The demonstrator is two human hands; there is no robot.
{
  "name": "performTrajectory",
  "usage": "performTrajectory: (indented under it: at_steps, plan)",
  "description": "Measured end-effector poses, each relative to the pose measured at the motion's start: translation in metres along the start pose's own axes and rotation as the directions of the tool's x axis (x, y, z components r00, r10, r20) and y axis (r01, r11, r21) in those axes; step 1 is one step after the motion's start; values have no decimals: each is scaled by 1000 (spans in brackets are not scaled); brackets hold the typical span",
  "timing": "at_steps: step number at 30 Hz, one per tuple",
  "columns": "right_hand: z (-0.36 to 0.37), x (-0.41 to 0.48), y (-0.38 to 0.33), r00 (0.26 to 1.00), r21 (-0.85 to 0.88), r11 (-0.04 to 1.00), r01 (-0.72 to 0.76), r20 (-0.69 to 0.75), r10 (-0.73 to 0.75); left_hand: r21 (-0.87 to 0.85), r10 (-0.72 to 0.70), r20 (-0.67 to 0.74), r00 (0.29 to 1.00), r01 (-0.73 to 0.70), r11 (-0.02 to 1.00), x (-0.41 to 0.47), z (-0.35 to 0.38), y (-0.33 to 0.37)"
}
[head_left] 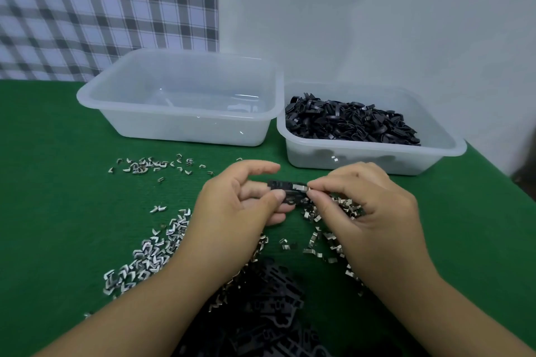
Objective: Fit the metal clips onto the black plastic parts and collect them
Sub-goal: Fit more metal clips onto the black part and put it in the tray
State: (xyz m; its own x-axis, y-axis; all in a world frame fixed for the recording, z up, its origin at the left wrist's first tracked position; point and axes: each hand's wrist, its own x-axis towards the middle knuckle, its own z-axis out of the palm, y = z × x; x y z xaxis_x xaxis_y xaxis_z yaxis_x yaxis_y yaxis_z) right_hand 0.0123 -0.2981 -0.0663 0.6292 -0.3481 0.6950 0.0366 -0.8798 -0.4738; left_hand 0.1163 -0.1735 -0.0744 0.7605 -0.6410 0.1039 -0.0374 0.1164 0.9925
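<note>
Metal on plastic above the green mat (58,197): pinches 1 black part (278,183) in the left hand (232,209), presses 1 clip (300,186) onto its end with the right hand (374,206); probably light, stiff, slippery, so best gripped by the flat sides.

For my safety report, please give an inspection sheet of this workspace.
Surface: green table.
Job's things: black plastic part with a metal clip at its end, held over the table; loose clips scattered around; pile of black parts nearest the camera; right tub holds black pieces; left tub shows no parts.
Clutter: nothing seen.
Grippers: left hand grips the part; right hand pinches the clip.
Cables: nothing seen.
Surroundings: white wall; checked cloth back left.
</note>
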Motion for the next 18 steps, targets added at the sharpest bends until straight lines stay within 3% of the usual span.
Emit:
performTrajectory:
  at_steps: [9,18]
  plan:
    - [3,-1,0,992,-119,986,114,-36,-119,-43,-43,10,999,43,998,-2,3,3]
    - [5,-2,0,990,-118,985,124,-48,-130,-91,-72,17,997,74,993,-2,3,4]
